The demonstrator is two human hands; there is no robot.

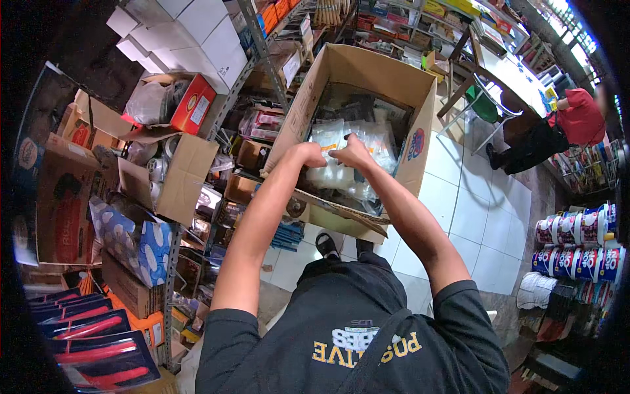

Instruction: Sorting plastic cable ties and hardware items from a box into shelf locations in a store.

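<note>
A large open cardboard box (413,147) stands in front of me, with clear plastic packets (325,177) bearing orange labels piled inside. My left hand (311,154) is over the left part of the pile, its fingers curled at a packet; whether they grip it is hidden. Close beside it, my right hand (353,151) reaches over the same packets with thumb and forefinger spread apart. Darker packets (349,111) lie toward the far end of the box.
Metal shelving (172,295) with opened cartons (184,172) runs along my left. A person in a red top (581,118) is at the right, near a table (517,74) and a metal-framed chair (492,106). Paint pails (576,263) are stacked at far right.
</note>
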